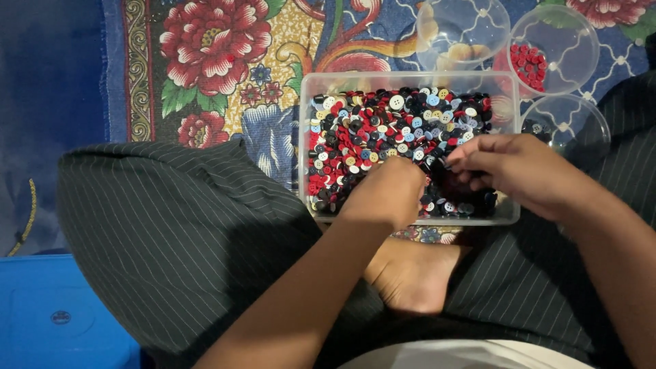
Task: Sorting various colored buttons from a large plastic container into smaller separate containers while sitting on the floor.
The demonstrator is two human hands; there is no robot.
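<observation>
A clear rectangular plastic box (305, 123) sits on the floral rug and is full of mixed buttons (383, 126) in red, black, white, blue and yellow. My left hand (383, 195) rests inside the box at its near edge, fingers curled down into the buttons; what it holds is hidden. My right hand (519, 171) hovers over the box's right side, fingertips pinched together on something small and dark, likely a button. Both hands nearly touch above the pile.
Three clear round tubs stand beyond the box: one without visible contents (437, 20), one with red buttons (581, 41), one with dark buttons (588, 116). A blue plastic lid (55, 314) lies at lower left. My crossed legs in striped trousers and a bare foot (410, 273) fill the foreground.
</observation>
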